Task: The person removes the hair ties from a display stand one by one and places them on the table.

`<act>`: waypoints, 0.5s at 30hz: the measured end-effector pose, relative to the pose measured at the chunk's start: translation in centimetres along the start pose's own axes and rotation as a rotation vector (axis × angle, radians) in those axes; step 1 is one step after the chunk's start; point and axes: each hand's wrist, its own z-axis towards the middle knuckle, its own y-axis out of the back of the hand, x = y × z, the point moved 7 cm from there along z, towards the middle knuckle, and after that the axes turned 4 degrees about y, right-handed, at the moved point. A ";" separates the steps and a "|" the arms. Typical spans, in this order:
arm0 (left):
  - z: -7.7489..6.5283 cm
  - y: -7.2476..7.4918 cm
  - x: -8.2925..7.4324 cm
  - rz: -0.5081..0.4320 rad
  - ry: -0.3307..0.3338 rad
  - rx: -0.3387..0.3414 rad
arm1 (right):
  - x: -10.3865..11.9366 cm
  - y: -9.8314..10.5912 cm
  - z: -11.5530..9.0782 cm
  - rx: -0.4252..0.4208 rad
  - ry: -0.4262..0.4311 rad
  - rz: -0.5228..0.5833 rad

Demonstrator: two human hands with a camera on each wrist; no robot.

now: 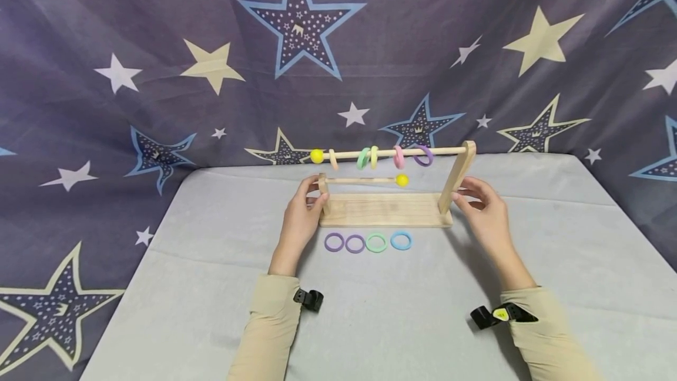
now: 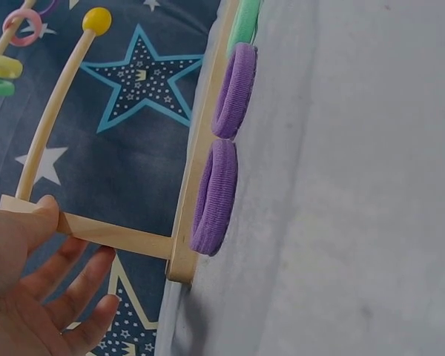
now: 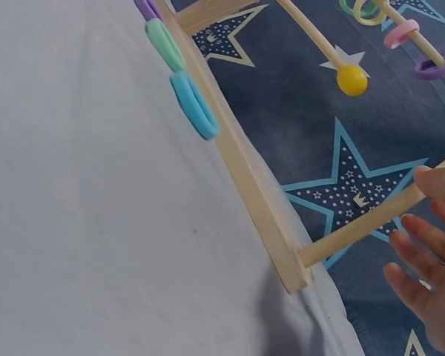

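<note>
A wooden two-bar stand rests on the table, with a short post on the left and a tall one on the right. My left hand pinches the short post between thumb and fingers. At the tall post, my right hand holds the edge with its thumb in front; its other fingers are loosely bent. Orange, green, yellow, pink and purple hair ties hang on the upper bar. The lower bar carries none and ends in a yellow ball.
In front of the stand lie two purple hair ties, a green hair tie and a blue hair tie in a row. A star-patterned cloth hangs behind the grey-covered table.
</note>
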 end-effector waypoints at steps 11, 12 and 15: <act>0.1 -0.2 0.1 0.006 -0.001 0.002 | -0.2 -0.5 0.1 -0.007 -0.015 0.061; 0.1 -0.2 0.1 0.006 -0.001 0.002 | -0.3 -0.6 0.2 -0.001 -0.016 0.068; 0.1 0.0 0.1 0.003 0.004 0.000 | -0.3 -0.8 0.3 0.021 -0.012 0.087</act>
